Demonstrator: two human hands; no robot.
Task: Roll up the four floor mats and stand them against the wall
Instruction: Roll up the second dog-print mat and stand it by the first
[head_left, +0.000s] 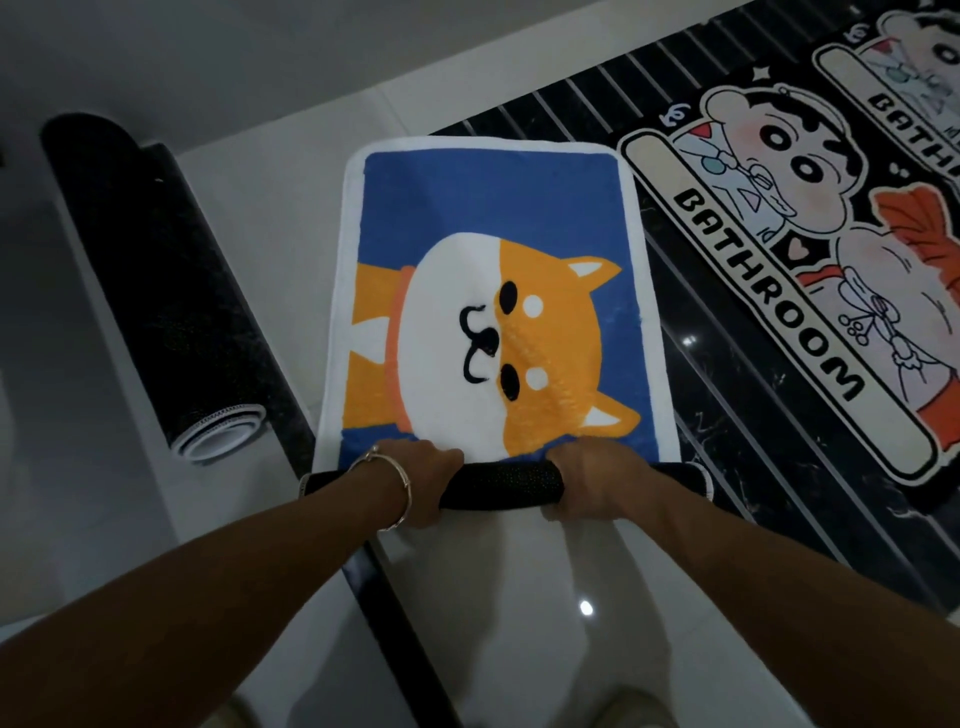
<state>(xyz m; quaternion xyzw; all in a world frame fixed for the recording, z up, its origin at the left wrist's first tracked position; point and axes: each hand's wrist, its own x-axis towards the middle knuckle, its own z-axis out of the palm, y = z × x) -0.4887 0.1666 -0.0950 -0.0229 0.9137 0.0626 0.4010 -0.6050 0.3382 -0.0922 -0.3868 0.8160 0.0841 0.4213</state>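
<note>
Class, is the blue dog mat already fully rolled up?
No, only the near edge of the blue dog mat is rolled, gripped by the left hand and right hand; the rest lies flat.

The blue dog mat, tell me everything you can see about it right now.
The blue dog mat is a plush-looking rectangle with rounded corners and a white border, showing an orange-and-white cartoon dog. Most of it lies flat on the floor; its near end is rolled into a tube showing black dotted backing. The left hand and right hand each grip that roll.
</note>
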